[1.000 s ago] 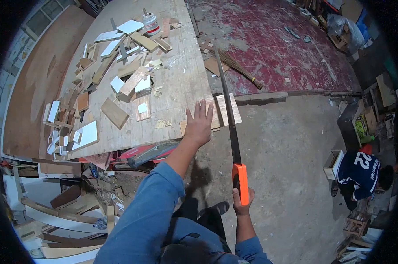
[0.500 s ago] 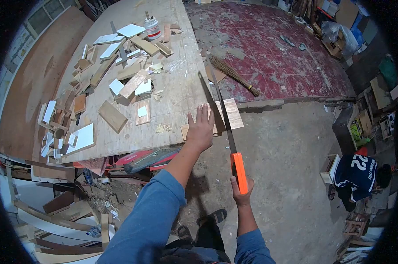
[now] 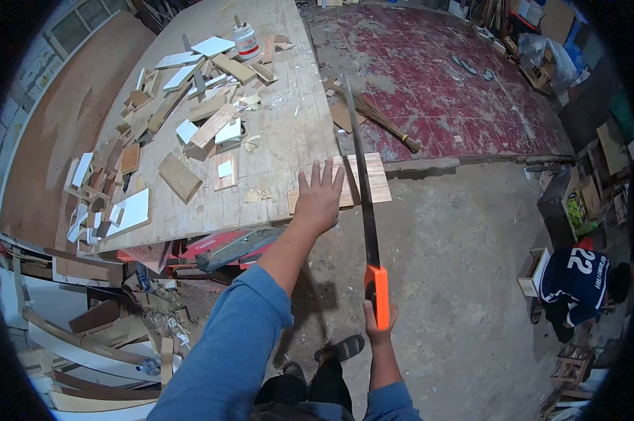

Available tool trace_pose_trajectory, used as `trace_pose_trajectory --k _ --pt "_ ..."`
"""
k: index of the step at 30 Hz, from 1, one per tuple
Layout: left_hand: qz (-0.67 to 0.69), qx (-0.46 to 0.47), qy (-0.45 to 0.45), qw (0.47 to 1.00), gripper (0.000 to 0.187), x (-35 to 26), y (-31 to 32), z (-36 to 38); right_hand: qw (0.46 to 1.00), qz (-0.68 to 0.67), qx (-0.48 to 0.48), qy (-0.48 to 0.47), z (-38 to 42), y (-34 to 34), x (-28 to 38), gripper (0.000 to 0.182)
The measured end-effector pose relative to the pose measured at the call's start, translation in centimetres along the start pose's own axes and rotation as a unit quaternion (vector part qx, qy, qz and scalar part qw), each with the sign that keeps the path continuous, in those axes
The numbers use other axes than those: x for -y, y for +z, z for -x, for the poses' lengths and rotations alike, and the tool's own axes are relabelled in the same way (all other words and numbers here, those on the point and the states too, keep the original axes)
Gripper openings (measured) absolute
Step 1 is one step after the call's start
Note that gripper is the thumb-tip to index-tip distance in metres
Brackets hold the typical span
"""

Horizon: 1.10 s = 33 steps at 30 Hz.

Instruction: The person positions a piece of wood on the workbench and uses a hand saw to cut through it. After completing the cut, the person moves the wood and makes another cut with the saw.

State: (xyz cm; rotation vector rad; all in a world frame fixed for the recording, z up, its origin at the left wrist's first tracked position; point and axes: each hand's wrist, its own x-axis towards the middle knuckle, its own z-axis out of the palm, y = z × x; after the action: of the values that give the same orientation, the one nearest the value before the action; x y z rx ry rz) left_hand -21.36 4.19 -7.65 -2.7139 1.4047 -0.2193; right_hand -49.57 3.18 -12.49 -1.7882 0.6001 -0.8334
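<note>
A worker's left hand [image 3: 319,203], open with fingers spread, braces a flat board [image 3: 376,184] jutting past the worktable's [image 3: 282,147] edge, while the right hand [image 3: 380,335] grips a handsaw [image 3: 365,200] across it, apparently at the sawing stage. Steady strokes seem called for; the board shows pale, streaky grain.
</note>
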Motion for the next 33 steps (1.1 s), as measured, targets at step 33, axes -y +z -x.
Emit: trace_pose_trajectory --k 33 --pt "0.023 -0.034 0.058 0.997 0.062 0.2 0.0 0.1 0.999 -0.001 0.006 0.037 -0.9 -0.8 3.4 0.024"
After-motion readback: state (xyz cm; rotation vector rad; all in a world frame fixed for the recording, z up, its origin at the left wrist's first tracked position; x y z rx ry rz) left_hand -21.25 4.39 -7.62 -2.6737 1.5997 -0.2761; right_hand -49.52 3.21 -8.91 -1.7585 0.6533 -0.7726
